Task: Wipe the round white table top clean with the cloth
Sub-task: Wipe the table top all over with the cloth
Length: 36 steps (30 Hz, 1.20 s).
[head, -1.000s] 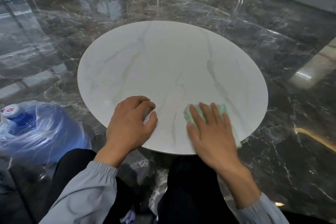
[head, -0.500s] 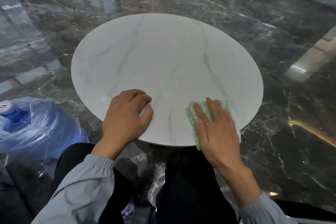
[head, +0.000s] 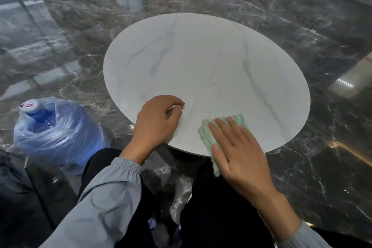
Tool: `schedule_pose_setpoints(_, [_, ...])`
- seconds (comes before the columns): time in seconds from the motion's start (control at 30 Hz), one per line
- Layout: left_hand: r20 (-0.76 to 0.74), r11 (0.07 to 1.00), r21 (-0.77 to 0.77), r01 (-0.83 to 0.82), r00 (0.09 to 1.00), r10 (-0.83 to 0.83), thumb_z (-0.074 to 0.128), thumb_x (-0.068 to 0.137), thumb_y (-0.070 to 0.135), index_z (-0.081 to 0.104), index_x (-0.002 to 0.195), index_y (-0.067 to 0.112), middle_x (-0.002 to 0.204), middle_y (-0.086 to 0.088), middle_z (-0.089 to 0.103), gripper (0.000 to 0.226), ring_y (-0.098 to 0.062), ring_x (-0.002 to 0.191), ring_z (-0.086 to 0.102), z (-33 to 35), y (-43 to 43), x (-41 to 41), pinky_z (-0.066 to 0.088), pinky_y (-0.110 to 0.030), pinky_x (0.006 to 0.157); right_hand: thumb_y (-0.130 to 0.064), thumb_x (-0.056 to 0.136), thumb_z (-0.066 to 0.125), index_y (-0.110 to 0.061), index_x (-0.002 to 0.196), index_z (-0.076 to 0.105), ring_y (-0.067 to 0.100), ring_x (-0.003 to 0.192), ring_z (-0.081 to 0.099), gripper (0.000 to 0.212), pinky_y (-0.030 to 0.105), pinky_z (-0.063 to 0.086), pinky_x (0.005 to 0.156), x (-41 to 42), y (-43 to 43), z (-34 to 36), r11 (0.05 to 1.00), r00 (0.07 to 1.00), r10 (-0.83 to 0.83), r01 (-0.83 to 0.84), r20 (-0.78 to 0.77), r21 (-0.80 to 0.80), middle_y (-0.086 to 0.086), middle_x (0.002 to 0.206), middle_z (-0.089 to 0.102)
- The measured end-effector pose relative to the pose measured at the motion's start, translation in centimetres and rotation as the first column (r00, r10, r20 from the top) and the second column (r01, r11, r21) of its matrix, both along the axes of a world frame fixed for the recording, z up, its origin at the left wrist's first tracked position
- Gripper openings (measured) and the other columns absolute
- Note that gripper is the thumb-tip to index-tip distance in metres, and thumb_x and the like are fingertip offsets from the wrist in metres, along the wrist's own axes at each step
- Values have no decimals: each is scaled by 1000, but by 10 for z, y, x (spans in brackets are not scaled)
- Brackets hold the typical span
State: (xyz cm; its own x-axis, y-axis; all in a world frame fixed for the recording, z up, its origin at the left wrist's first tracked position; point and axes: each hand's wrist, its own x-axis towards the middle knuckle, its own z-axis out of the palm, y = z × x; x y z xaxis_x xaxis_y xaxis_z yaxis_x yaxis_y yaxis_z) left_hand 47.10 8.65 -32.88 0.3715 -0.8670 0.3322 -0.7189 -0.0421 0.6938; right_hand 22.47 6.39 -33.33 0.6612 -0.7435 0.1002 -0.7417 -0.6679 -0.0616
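The round white table top with faint grey veining (head: 201, 66) stands low over a dark polished marble floor (head: 322, 167), and the person sits right against its near rim, knees under the edge, so both arms reach the surface without stretching. The right hand (head: 237, 151) lies flat on the pale green striped cloth (head: 207, 133), fingers straight and slightly spread, gripping nothing. A flat palm spreads the pressure over a broad patch, which suits wiping better than a pinch would. The cloth sits at the near right part of the table top, right at the rim, and its lower corner droops past the edge beneath the thumb, probably because this pass runs along the rim itself. The left hand (head: 157, 121) rests on the near edge just beside it, fingers loosely curled with the tips touching the surface, and nothing in it; it seems placed there to steady the body, and perhaps the table, against the push of the wiping arm. The far half of the top lies well apart from the cloth and I judge it not yet reached. A blue water bottle wrapped in clear plastic (head: 58, 127) stands on the floor to the left, clear of the table.
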Motion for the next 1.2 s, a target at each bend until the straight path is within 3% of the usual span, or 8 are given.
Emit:
schedule_pose_setpoints(0.27, [-102, 999, 45, -13, 995, 18, 58, 101, 23, 75, 109, 33, 107, 24, 69, 22, 9, 102, 53, 3, 1, 2, 36, -4, 85, -44, 108, 27, -20, 157, 41, 33, 157, 20, 57, 52, 22, 125, 84, 23, -3, 994, 994, 104, -104, -22, 22, 1, 166, 35])
schedule_pose_setpoints(0.37, [-199, 999, 22, -32, 979, 36, 55, 101, 22, 74, 110, 35, 109, 24, 71, 25, 0, 107, 62, 4, 2, 4, 48, -23, 93, -50, 109, 20, -30, 163, 28, 21, 160, 8, 58, 45, 13, 128, 68, 15, 3, 984, 985, 169, -167, -23, 62, -7, 171, 22])
schedule_pose_setpoints(0.47, [-249, 999, -8, -39, 968, 36, 52, 97, 24, 73, 111, 35, 109, 23, 72, 28, -5, 109, 66, 3, 5, 7, 51, -27, 96, -56, 107, 11, -44, 164, 10, 8, 158, -7, 58, 39, 5, 128, 21, -3, 11, 992, 996, 78, -72, -52, 107, -17, 172, 8])
schedule_pose_setpoints(0.6, [-144, 998, 54, -28, 989, 35, 58, 98, 17, 73, 117, 31, 112, 24, 66, 28, 8, 103, 52, 2, 4, 7, 35, -2, 85, -58, 104, 5, -50, 162, 2, 10, 158, -15, 58, 43, -3, 128, 2, -18, 18, 979, 987, -135, 146, -86, 144, -17, 172, -1])
schedule_pose_setpoints(0.77, [101, 1000, 30, -1, 995, -2, 61, 94, 19, 74, 107, 25, 113, 14, 69, 20, -6, 112, 53, -6, 3, 0, 37, -20, 88, -57, 103, 4, -47, 163, 2, 22, 159, -16, 61, 54, -7, 126, 55, 4, 14, 987, 995, -44, 57, -85, 152, -12, 173, -3])
schedule_pose_setpoints(0.9, [181, 1000, -5, -5, 984, 6, 65, 90, 15, 74, 101, 23, 111, 11, 68, 16, -12, 112, 55, -12, 2, -1, 38, -21, 90, -58, 106, 15, -46, 163, 10, 13, 159, -9, 59, 45, -1, 128, 37, 6, 14, 986, 995, 80, -70, -59, 150, -17, 171, 4])
schedule_pose_setpoints(1.1, [239, 1000, -1, -1, 971, 1, 67, 91, 21, 73, 103, 20, 112, 8, 68, 14, -15, 110, 56, -14, 0, -1, 37, -22, 90, -62, 101, 4, -51, 162, 6, 9, 159, -6, 62, 42, 0, 128, -13, -48, 20, 955, 972, -233, 234, -30, 182, -20, 172, 6])
schedule_pose_setpoints(1.2, [269, 1000, -7, -1, 963, 2, 64, 91, 25, 72, 103, 19, 111, 6, 67, 16, -19, 108, 56, -14, 0, -4, 42, -29, 91, -57, 101, 3, -48, 162, 0, 17, 159, -12, 62, 49, -8, 127, 20, -40, 17, 957, 973, -224, 232, -61, 174, -17, 172, -1])
